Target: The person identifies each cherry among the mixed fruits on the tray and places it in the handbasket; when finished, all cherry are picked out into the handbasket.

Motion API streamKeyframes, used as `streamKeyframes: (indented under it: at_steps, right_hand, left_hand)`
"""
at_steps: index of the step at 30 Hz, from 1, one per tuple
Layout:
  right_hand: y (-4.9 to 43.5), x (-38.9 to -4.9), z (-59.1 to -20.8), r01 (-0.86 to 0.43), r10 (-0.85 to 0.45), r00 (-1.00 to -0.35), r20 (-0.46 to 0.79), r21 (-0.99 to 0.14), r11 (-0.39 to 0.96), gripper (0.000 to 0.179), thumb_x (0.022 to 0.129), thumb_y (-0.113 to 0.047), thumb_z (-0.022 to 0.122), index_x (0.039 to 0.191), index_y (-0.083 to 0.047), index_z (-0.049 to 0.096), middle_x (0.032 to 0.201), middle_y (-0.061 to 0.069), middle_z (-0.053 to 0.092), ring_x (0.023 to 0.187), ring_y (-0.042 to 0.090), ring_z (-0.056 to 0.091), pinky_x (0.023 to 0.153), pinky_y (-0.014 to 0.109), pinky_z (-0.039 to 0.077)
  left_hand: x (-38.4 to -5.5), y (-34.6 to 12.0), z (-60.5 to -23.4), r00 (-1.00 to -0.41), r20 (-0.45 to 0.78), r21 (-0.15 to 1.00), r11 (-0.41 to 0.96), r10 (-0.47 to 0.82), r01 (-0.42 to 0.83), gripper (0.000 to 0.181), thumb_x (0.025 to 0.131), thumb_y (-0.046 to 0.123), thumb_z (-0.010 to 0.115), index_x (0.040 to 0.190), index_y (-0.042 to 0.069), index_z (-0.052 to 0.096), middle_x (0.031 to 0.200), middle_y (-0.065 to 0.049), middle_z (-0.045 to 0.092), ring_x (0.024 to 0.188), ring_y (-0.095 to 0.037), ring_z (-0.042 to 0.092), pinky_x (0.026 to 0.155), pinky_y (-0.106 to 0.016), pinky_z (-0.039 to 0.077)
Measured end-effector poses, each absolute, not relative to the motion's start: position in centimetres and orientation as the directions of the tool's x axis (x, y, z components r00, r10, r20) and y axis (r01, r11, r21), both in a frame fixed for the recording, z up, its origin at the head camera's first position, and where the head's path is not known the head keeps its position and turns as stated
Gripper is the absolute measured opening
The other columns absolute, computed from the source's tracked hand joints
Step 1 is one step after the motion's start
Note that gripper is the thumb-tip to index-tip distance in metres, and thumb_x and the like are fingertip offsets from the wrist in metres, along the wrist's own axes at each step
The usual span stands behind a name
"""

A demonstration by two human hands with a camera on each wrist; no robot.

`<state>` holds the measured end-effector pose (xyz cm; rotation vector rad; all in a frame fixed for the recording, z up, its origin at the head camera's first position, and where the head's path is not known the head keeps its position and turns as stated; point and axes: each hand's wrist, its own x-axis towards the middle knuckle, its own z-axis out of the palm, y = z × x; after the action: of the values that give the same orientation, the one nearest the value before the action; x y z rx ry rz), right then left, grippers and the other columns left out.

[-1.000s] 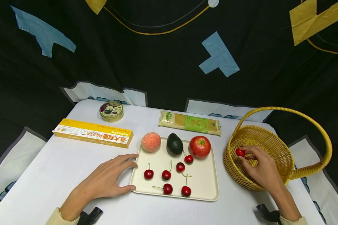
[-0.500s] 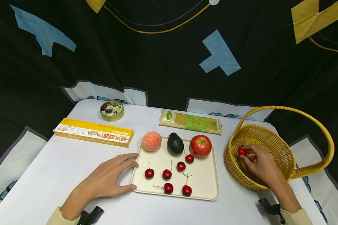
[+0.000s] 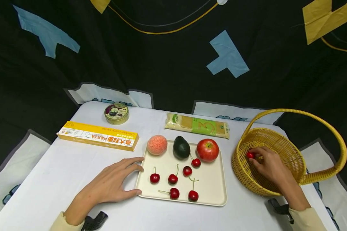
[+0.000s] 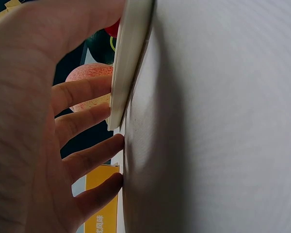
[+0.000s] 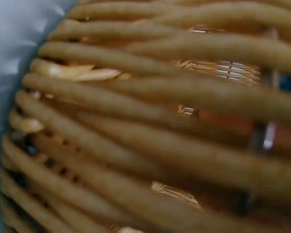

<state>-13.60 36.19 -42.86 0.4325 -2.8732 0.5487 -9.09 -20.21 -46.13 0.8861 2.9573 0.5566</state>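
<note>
The yellow box (image 3: 97, 135) at left reads "PASTA", "意大利面" and "Chicken curry sauce" upside down, the far packet (image 3: 197, 125) shows what looks like a 2, and the far-left tin's (image 3: 116, 114) print is too small.

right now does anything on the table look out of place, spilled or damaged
Nothing looks spilled or damaged. One small oddity: the lettering on the yellow pasta box is upside down in the head view. The pink fruit also overlaps the far-left corner of the tray there; whether it leans on the rim, I can't tell.
</note>
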Motion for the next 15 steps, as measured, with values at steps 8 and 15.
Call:
streamKeyframes:
  at_steps: [8, 15]
  right_hand:
    - [36.58, -13.75, -43.07, -0.296, -0.238, -0.948, 0.212, -0.313, 0.902, 0.029, 0.087, -0.002, 0.087, 0.114, 0.000, 0.076, 0.105, 0.020, 0.069, 0.085, 0.028, 0.068, 0.068, 0.045, 0.062]
    - [36.80, -13.98, -43.15, -0.283, -0.238, -0.955, 0.175, -0.305, 0.909, 0.031, 0.088, -0.003, 0.087, 0.116, 0.002, 0.075, 0.105, 0.020, 0.068, 0.085, 0.028, 0.067, 0.069, 0.045, 0.062]
  left_hand:
    - [-9.19, -20.17, -46.08, -0.840, 0.081, 0.335, 0.780, 0.536, 0.529, 0.058, 0.085, 0.064, 0.083, 0.130, 0.031, 0.069, 0.164, 0.005, 0.050, 0.147, -0.023, 0.052, 0.114, -0.053, 0.051]
    - [-9.07, -20.13, -46.11, -0.841, 0.086, 0.337, 0.779, 0.534, 0.529, 0.058, 0.084, 0.064, 0.083, 0.130, 0.031, 0.069, 0.164, 0.004, 0.050, 0.147, -0.024, 0.052, 0.114, -0.053, 0.051]
